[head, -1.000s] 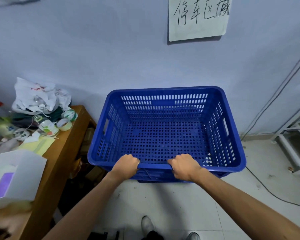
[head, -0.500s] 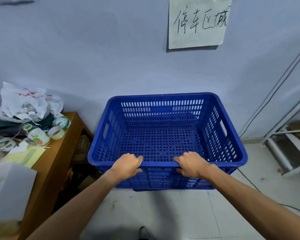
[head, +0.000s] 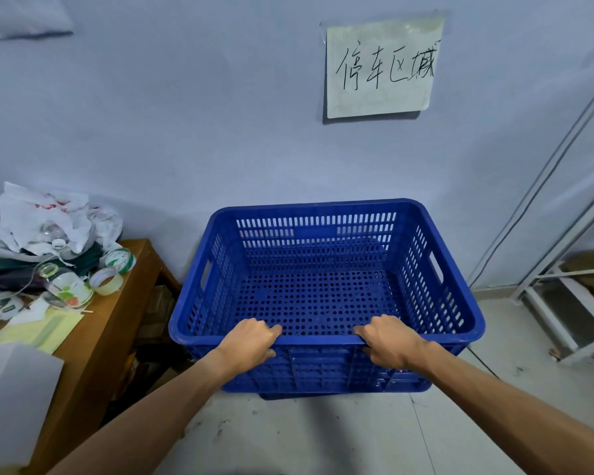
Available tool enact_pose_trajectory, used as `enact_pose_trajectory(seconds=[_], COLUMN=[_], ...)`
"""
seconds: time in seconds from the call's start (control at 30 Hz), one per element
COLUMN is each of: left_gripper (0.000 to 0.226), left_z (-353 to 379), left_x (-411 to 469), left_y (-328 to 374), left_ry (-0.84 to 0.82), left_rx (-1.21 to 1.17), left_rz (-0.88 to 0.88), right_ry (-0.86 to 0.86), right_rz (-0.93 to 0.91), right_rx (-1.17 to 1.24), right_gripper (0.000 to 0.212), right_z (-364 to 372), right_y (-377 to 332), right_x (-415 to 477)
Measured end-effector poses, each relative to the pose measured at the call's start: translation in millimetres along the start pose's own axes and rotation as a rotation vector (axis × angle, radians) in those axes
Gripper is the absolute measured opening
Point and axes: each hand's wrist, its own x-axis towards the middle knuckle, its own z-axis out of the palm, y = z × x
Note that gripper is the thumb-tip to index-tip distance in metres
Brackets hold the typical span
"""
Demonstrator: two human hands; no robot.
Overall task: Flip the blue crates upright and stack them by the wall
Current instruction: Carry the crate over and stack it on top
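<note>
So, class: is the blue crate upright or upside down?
Upright: the blue crate has its open top facing up, perforated floor visible inside.

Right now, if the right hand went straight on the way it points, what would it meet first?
The right hand grips the near rim of the blue crate. Beyond it lies only the open inside, so probably the crate's slotted far side first; depth is unclear.

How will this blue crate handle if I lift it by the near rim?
Probably light for its size: the blue crate is empty and perforated. Likely stiff, given its thick rim. Held only at the near rim, it may tilt away.
</note>
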Motion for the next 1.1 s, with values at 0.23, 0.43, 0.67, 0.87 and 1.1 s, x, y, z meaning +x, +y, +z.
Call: enact_pose_trajectory(seconds=[0.23, 0.43, 0.67, 0.87, 1.1], left_gripper=[0.035, 0.037, 0.041, 0.048, 0.050], left_z=[1.9, -13.4, -24.1, -18.8, -12.1], left_x=[1.9, 18.3, 46.0, 71.7, 94.5], left_y=[9.0, -1.8, -28.3, -50.9, -61.4], left_ry=[0.032, 0.061, 0.074, 0.036, -0.015], left_rx=[0.013, 0.032, 0.054, 0.062, 0.103], left_rz=[-0.087, -0.108, -0.156, -0.218, -0.195], right_ry=[0.103, 0.127, 0.152, 0.140, 0.094], right_rz=[-0.008, 0.030, 0.036, 0.056, 0.075], right_rx=[-0.039, -0.087, -0.129, -0.130, -0.102], right_gripper=[0.025, 0.022, 0.021, 0.035, 0.039], right_z=[2.9, -11.8, -30.6, -36.0, -23.6], right_y=[4.9, 18.0, 35.4, 45.5, 61.0], right_x=[3.7, 20.4, 53.7, 89.1, 113.0])
